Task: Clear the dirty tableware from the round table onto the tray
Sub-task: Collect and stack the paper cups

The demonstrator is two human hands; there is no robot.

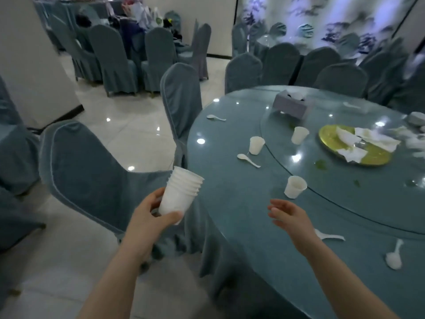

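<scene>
Head view looks down over a round table under a blue-grey cloth, its glass turntable glinting with ceiling lights. The left hand grips a tilted stack of white cups off the table's edge, above a covered chair. The right hand hovers over the cloth with fingers loosely spread, holding nothing, just short of a single cup. Two more cups stand farther in, one on the cloth and one on the turntable. White spoons lie scattered on the cloth. A yellow plate with crumpled napkins and a tissue box sit on the turntable. Beyond are pale glossy floor tiles, more covered chairs and a painted mural wall.
</scene>
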